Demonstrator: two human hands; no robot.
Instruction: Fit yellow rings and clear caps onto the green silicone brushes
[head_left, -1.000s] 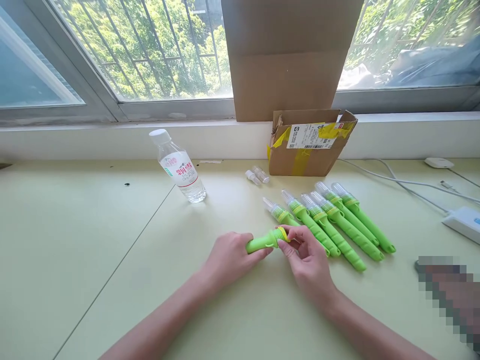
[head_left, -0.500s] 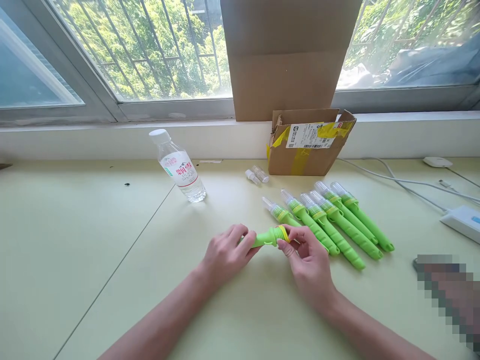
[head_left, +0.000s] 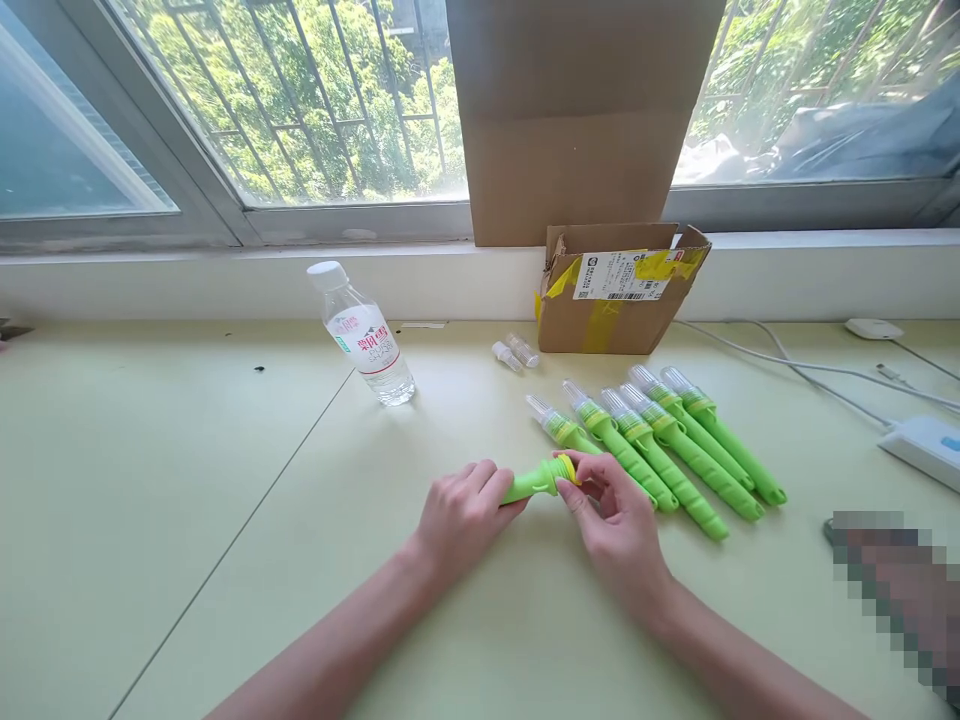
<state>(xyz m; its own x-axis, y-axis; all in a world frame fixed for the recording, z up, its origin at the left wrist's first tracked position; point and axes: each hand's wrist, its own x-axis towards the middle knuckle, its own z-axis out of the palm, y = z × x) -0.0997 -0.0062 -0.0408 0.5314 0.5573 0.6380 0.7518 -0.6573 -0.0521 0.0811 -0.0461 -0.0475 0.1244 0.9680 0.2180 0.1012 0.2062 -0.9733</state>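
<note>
Wrapped around the body of a light-green plastic handle is my left hand; the handle's near end is hidden inside the fist. Its wider threaded end points right and carries a yellow ring. My right hand pinches that ring between thumb and fingers. Just beyond the right hand lie several similar green handles with clear ribbed caps, side by side and slanted. Two small clear plastic pieces, one a cap and one a white-ended tube, lie farther back.
A water bottle stands at the back left. An open cardboard box sits against the wall, with a cardboard sheet behind it. White cables and a white power strip lie right. A blurred-out object is at the right edge.
My left hand has shifted slightly right along the handle, and its fingers are now closed more tightly around it. My right hand stays at the yellow ring. The view has moved a little.
</note>
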